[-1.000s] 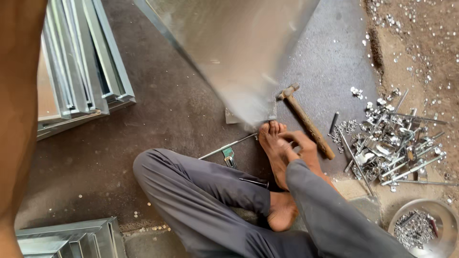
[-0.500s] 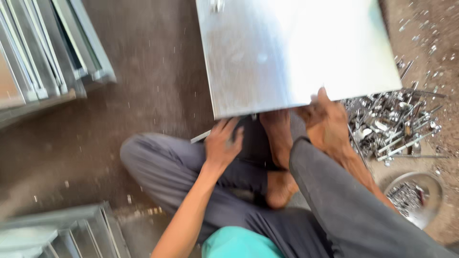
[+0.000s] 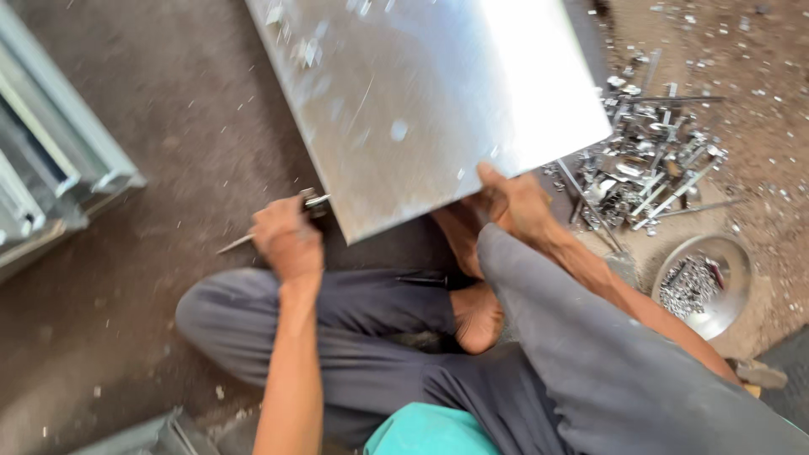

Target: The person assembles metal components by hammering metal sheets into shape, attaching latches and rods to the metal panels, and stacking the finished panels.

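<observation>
Dusty concrete floor fills most of the view, grey and gritty, and the person sits cross-legged on it. Everything else is best placed against the large metal sheet, a bright galvanised panel that tilts across the upper middle, its near edge low over the person's bare feet.

Left of the sheet, well apart, lies a stack of folded metal channels. Right of the sheet, just beyond its near right corner, is a heap of small metal offcuts and fasteners; nearer the person than that heap stands a round steel bowl with more small pieces in it.

The right hand grips the sheet's near edge close to that corner — fingers curled round the edge, thumb on top. The left hand sits just beside the sheet's near left corner, closed in a fist round a thin metal tool whose rod shows on either side of the fist; whether the tool touches the sheet cannot be told through the blur.

To handle the sheet well, it seems wise to keep the right-hand grip firm and clear of the sharp corner — and to keep the feet back from the near edge while the sheet is brought down flat.
</observation>
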